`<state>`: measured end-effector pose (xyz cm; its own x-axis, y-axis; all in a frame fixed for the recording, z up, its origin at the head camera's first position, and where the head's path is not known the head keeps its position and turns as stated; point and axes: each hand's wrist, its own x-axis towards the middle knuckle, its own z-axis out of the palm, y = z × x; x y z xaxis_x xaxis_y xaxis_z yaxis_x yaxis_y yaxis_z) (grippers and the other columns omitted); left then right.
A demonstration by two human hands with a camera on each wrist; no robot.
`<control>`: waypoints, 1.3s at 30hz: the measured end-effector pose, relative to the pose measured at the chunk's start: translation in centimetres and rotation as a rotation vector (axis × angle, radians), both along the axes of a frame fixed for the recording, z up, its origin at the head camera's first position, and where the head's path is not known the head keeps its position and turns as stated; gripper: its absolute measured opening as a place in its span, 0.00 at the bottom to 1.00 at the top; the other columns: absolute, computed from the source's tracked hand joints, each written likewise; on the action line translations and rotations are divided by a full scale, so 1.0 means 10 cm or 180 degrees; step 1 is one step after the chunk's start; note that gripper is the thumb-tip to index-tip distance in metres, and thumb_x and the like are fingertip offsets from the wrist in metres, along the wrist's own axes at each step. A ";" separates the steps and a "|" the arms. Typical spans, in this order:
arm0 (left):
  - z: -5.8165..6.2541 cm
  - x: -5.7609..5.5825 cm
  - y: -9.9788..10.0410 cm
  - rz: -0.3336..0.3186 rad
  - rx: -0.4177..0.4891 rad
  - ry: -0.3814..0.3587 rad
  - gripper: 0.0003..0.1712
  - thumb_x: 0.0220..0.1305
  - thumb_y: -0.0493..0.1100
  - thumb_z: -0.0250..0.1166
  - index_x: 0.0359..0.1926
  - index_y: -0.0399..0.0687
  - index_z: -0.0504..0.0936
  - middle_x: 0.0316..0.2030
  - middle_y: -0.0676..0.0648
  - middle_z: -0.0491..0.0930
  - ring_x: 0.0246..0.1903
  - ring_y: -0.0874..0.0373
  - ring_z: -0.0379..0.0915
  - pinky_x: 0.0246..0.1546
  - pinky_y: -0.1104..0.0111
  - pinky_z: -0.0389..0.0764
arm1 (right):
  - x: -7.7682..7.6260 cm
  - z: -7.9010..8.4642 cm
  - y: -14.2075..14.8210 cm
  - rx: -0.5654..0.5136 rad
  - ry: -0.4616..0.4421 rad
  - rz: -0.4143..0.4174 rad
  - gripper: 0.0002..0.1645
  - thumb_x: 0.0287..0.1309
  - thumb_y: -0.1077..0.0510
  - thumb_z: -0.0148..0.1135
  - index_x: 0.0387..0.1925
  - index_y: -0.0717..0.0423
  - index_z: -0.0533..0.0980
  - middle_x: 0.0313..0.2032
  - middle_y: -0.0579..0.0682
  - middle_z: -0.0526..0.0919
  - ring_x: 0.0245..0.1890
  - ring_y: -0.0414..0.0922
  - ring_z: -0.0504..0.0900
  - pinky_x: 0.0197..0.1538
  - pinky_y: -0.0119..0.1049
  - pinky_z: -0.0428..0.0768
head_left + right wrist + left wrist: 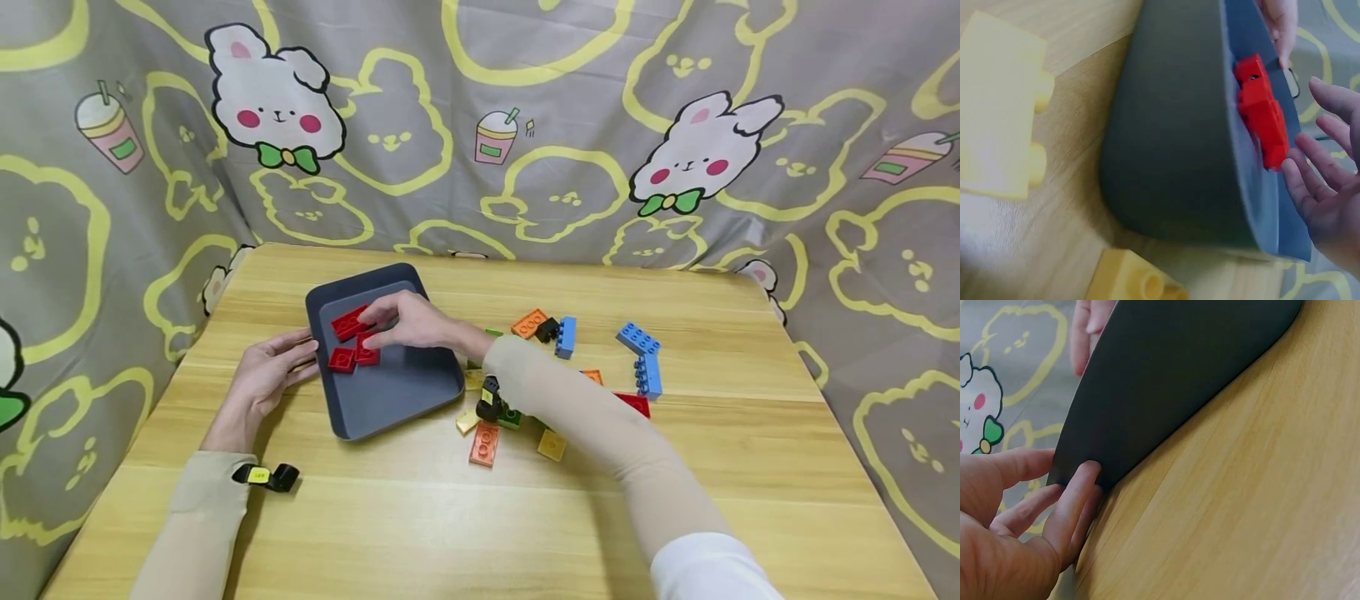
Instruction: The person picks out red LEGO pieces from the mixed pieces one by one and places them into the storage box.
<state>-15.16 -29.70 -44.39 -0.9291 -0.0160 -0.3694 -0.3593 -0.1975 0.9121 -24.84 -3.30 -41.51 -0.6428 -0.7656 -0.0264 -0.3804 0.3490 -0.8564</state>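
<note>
A dark grey tray (405, 392) on the table holds several red toy bricks, among them a small square one (341, 360) and a longer one (347, 325). My right hand (408, 321) reaches over the tray, its thumb and fingers spread apart. In the right wrist view its fingertips are right at the end of a red brick (1263, 109). Outside the tray's left wall, my left hand (266, 371) touches it with fairly straight fingers. The left wrist view shows those fingers (1075, 500) against the outer wall and at the rim.
Right of the tray lie loose bricks: orange ones (483, 446), yellow (552, 445), blue (639, 337), black (547, 330), green and a red one (634, 403). My right forearm covers part of them. A patterned curtain (465, 200) stands behind the wooden table (420, 525).
</note>
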 end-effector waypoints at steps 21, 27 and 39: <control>0.00 0.00 0.00 -0.0038 -0.0075 0.0072 0.41 0.71 0.38 0.70 0.78 0.32 0.63 0.42 0.62 0.89 0.41 0.68 0.88 0.44 0.73 0.92 | 0.10 0.38 0.90 -0.1285 -0.0079 -0.0442 0.24 0.69 0.69 0.64 0.65 0.70 0.76 0.60 0.70 0.82 0.53 0.48 0.87 0.58 0.40 0.89; -0.02 0.02 -0.01 -0.0063 -0.0040 0.0050 0.42 0.72 0.37 0.69 0.79 0.31 0.60 0.41 0.62 0.89 0.41 0.69 0.88 0.44 0.73 0.92 | 0.19 0.36 1.32 -0.1444 -0.0050 -0.0601 0.23 0.71 0.68 0.62 0.65 0.73 0.75 0.60 0.72 0.82 0.51 0.44 0.88 0.53 0.33 0.90; 0.02 0.01 0.00 -0.0062 -0.0093 0.0036 0.45 0.72 0.38 0.69 0.80 0.29 0.56 0.41 0.63 0.88 0.42 0.69 0.88 0.44 0.74 0.92 | 0.41 0.41 2.20 -0.1579 0.0146 -0.0804 0.25 0.72 0.68 0.61 0.67 0.73 0.73 0.58 0.47 0.87 0.55 0.45 0.88 0.57 0.34 0.90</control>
